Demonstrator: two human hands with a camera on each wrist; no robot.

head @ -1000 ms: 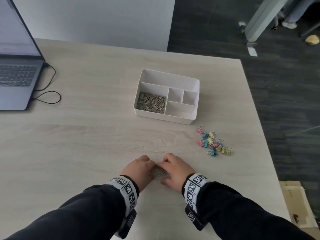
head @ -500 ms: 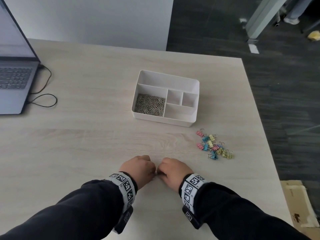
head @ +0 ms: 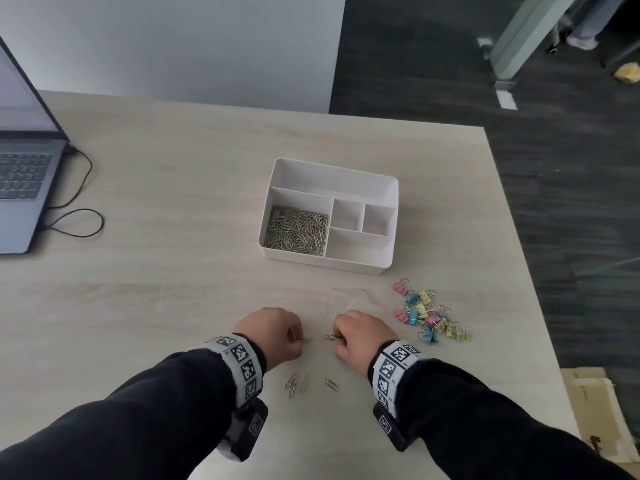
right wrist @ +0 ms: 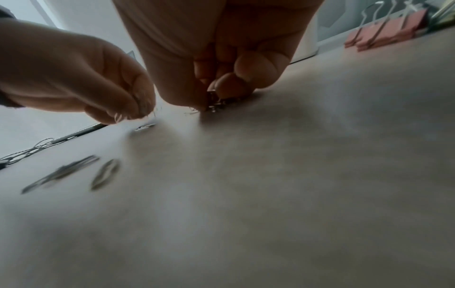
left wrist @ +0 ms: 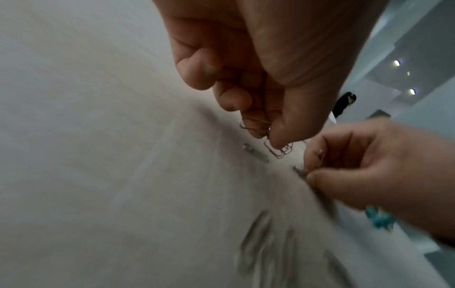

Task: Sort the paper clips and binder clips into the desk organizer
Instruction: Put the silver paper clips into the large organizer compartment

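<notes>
The paper clips (head: 295, 231) are thin bent silver wire. Most of them lie as a heap in the left front compartment of the organizer (head: 377, 183), a white smooth plastic box with straight walls that stands toward the far right part of the table (head: 173, 306). Its long back compartment, two small square ones and the right front one show only white floor.

Near the front edge, the left hand (head: 273, 336) is curled and pinches several clips (left wrist: 256, 126) between thumb and fingers. The right hand (head: 360, 337), apart from it, is also curled and grips a small bunch (right wrist: 215, 103); how many is hard to tell, because the fingers cover them. Three loose clips (head: 298, 383) lie flat on the pale wood-grain top between the wrists, closer to the edge. The wrist views are blurred, so these look like smeared streaks.

The binder clips (head: 427, 311) are a small loose pile of pink, blue and yellow bodies with wire handles, near the right edge, in front of the organizer.

At the left edge a grey laptop (head: 20, 181) is cut off by the frame, and a black cable (head: 81, 220) loops beside it.
</notes>
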